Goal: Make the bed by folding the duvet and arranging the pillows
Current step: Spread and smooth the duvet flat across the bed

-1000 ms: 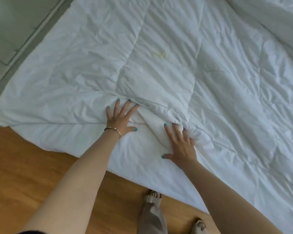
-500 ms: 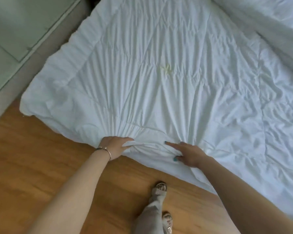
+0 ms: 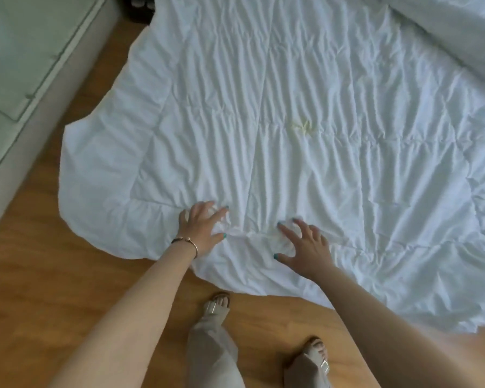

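The white duvet (image 3: 305, 130) is lying spread out and wrinkled, its near edge draping onto the wooden floor (image 3: 39, 289), with creases fanning out from the spot where both hands are working. A small yellowish mark (image 3: 301, 126) is showing near its middle. The left hand (image 3: 200, 229) is resting on the duvet close to the near edge, fingers bent and digging into the cloth, bunching a little of it under the fingertips; its grip is closing on the fabric. The right hand (image 3: 305, 247) is sitting just beside it, fingers spread apart and arched, tips touching the duvet without clamping it. A bracelet (image 3: 188, 242) is circling the left wrist. Two sandalled feet (image 3: 217, 303) are standing on the floor just beside the duvet's edge. A pale green cabinet (image 3: 17, 65) is filling the upper left.
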A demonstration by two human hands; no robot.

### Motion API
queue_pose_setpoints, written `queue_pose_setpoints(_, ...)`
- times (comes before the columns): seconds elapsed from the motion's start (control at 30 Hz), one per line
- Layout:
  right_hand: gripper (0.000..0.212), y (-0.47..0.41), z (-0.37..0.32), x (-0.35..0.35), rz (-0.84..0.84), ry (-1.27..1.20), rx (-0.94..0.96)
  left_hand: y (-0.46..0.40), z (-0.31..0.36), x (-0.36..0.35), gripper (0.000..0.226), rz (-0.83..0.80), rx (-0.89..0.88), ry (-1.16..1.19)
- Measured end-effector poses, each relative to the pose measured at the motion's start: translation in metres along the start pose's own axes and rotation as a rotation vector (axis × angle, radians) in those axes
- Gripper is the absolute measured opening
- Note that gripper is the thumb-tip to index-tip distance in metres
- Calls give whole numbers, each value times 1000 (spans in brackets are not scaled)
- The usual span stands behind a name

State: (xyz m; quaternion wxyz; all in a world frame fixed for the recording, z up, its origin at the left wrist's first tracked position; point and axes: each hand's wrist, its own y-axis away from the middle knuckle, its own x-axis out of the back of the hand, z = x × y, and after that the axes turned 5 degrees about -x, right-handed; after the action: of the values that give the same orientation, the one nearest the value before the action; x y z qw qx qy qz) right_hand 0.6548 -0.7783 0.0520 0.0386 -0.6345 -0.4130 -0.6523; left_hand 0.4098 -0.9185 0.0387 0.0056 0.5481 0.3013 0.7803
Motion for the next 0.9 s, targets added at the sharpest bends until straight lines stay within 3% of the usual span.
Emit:
queue_pose_setpoints(0.1, 79, -21, -45, -9, -72, 15, -85, -4, -57, 9, 104, -125, 270, 157)
queue_pose_setpoints(0.17, 80, -13, -60, -22, -274, -3, -121, -1, -84, 11, 118, -198, 296, 138)
queue_pose_setpoints(0.27, 75, 21, -63, -28, -420, -82, -147, 4, -60, 12, 114, -253, 286, 171)
queue_pose_setpoints(0.4, 80, 72, -44, -8, -400, -204, -321, 19, 15, 13, 91, -348, -5, 114)
queue_pose_setpoints(0.53, 78, 126, -15, 0, -399, -367, -521, 41, 87, 7, 71, -646, -307, 97)
queue_pose_setpoints(0.67, 72, 180, 6, -4, -334, -546, -697, 67, 152, -6, 58, -684, -415, 46)
queue_pose_setpoints(0.8, 61, 240, 9, -38, -424, -740, -832, 106, 189, -32, 46, -705, -439, 31)
queue_pose_setpoints(0.9, 81, 278, 27, -83, -413, -914, -902, 132, 215, -59, 52, -772, -471, -65)
